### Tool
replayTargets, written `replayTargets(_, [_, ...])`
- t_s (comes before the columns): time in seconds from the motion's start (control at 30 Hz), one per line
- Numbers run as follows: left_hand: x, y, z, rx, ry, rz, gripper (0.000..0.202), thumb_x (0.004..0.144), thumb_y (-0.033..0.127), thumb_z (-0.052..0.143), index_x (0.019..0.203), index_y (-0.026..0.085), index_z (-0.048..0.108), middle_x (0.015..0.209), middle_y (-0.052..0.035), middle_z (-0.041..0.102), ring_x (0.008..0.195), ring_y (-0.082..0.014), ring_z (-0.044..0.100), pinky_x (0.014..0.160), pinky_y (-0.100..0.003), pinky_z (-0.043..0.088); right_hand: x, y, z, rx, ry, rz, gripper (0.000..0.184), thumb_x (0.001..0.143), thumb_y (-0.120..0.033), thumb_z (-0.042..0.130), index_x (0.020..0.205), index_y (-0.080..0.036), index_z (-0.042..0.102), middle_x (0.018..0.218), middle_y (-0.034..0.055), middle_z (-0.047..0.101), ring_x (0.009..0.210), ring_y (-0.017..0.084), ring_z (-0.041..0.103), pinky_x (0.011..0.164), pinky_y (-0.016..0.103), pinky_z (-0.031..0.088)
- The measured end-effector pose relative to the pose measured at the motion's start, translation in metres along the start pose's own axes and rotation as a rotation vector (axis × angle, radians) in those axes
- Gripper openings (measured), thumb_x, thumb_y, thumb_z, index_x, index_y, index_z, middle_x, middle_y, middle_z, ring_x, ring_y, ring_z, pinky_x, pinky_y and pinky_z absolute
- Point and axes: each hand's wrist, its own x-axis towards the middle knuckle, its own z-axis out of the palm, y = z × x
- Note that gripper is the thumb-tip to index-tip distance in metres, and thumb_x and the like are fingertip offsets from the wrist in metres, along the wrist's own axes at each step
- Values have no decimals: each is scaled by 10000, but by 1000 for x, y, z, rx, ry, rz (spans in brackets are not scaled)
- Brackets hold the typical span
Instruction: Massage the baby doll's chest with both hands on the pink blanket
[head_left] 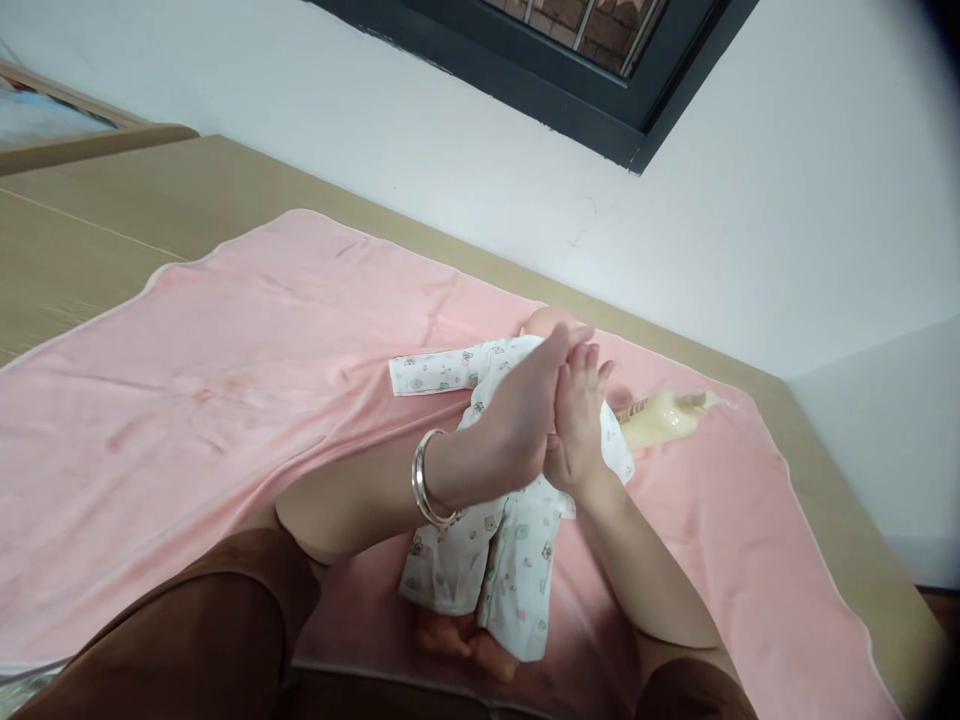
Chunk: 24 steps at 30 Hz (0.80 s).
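Doll point(517, 560) in white printed sleepsuit, lying centre on pink towel point(225, 400). Left grip point(517, 420), braceleted, spread flat on its chest, clasping nothing. Right grip point(581, 425) beside it, fingers bent on the cloth; hold cannot be told. Bottle point(664, 418) just right. Wooden surface point(90, 250) beneath. White wall point(450, 150) and dark window frame point(570, 110) beyond.

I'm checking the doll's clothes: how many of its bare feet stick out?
2: one foot and the other foot, side by side below the suit legs, near the towel front edge.
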Motion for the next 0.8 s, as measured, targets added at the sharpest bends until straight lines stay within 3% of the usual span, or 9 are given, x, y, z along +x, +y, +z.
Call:
replayTargets(0.13, [29,11,-16,99,169,234,533,1023,508,240,1374,226,525,1461,-61,582,1505,-285,368,1226,-457,332,6,-1,14,52,-85,-105,776,996,-551,237,1637,-176,10,1696,141,197,1592,301,-13,1243,667,16])
replayTargets(0.2, [49,11,-27,189,219,313,482,1019,495,281,1298,228,571,1403,-58,630,1466,-270,429,1222,-445,320,9,1,20,54,-116,-136,743,1020,-504,246,1636,-143,38,1689,152,219,1593,286,26,1256,643,20])
replayTargets(0.37, [103,-8,-60,390,346,505,344,985,418,397,1131,204,623,1289,-80,682,1303,-232,572,1130,-359,395,16,10,27,70,-252,-70,523,1043,-432,319,1494,-225,484,1620,79,406,1572,302,182,1263,640,93])
replayTargets(0.47, [127,-26,-78,627,434,557,272,969,362,414,971,206,637,1157,-72,711,1172,-229,616,1048,-329,432,19,22,28,128,-262,-53,441,1048,-417,338,1355,-284,625,1522,22,547,1540,265,290,1279,595,94])
replayTargets(0.57, [139,-40,-90,837,498,572,291,968,321,376,839,211,612,1001,-77,716,1027,-225,636,967,-338,459,23,38,29,136,-250,16,481,1053,-434,314,1428,-270,565,1582,35,471,1557,263,248,1275,590,103])
replayTargets(0.67, [143,-49,-96,887,492,594,291,957,308,375,819,218,615,1014,-79,721,1057,-223,632,987,-333,448,25,46,32,114,-230,196,611,1049,-486,274,1555,-164,393,1669,130,283,1570,304,190,1254,587,183])
replayTargets(0.8, [144,-52,-98,834,508,606,312,956,335,369,851,219,638,1045,-71,727,1072,-220,638,994,-327,451,19,29,35,-7,-190,384,708,1034,-463,307,1551,20,314,1637,293,250,1553,387,202,1231,598,230])
